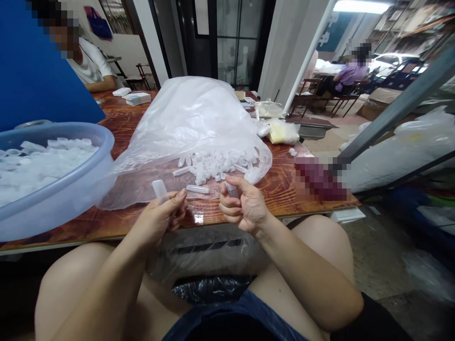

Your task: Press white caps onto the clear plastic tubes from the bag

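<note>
My left hand (pixel 166 209) is closed on a flat-looking translucent white plastic cap (pixel 159 190), whose rounded end sticks up past the thumb. My right hand (pixel 246 206) is curled around a small translucent plastic tube (pixel 232 191), mostly hidden by the fingers. Between and just beyond the hands, a clear plastic tube (pixel 197 189) lies on the table. Behind it, a pile of small white translucent plastic pieces (pixel 216 163) spills from the mouth of a large clear plastic bag (pixel 192 113).
A blue plastic basin (pixel 106 147) full of white translucent pieces (pixel 46 163) stands on the wooden table (pixel 284 177) at left, before a blue panel (pixel 46 71). Small bags (pixel 282 131) lie at the back right. A person sits behind the panel; another sits far right.
</note>
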{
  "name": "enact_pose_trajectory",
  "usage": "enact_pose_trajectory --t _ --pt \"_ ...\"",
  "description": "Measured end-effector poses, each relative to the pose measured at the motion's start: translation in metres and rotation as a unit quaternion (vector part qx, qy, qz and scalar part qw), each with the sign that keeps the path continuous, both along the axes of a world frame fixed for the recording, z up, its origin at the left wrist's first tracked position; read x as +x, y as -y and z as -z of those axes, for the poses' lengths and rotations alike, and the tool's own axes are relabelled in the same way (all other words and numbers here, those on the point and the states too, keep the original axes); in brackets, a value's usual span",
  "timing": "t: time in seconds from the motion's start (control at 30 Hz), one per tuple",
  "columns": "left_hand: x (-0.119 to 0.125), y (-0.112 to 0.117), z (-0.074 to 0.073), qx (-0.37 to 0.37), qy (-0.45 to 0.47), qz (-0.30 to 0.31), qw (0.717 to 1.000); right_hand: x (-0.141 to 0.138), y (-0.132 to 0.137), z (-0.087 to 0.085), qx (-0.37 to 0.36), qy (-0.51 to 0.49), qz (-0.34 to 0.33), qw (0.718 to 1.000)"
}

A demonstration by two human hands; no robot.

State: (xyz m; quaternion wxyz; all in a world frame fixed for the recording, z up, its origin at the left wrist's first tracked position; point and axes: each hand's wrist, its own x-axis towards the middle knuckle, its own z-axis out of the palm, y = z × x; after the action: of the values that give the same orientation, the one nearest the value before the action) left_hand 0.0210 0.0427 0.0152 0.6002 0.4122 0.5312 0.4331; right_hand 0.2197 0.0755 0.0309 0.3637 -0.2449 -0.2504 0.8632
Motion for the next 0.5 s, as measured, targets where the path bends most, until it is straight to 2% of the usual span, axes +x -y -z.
enact_pose_trajectory --t 0.3,0.43,0.5 --pt "-0.008 -0.002 -0.005 -0.036 0.044 0.033 0.998 -0.008 0.005 0.014 0.037 -0.001 -0.026 0.999" --pt "-0.007 -0.001 -0.007 -0.058 0.031 0.015 0.998 -0.004 0.004 0.014 0.07 -0.039 -0.082 0.993" --pt "-0.008 -0.001 -0.006 -0.071 0.033 0.013 0.997 -0.002 0.003 0.014 0.067 -0.046 -0.088 0.993"
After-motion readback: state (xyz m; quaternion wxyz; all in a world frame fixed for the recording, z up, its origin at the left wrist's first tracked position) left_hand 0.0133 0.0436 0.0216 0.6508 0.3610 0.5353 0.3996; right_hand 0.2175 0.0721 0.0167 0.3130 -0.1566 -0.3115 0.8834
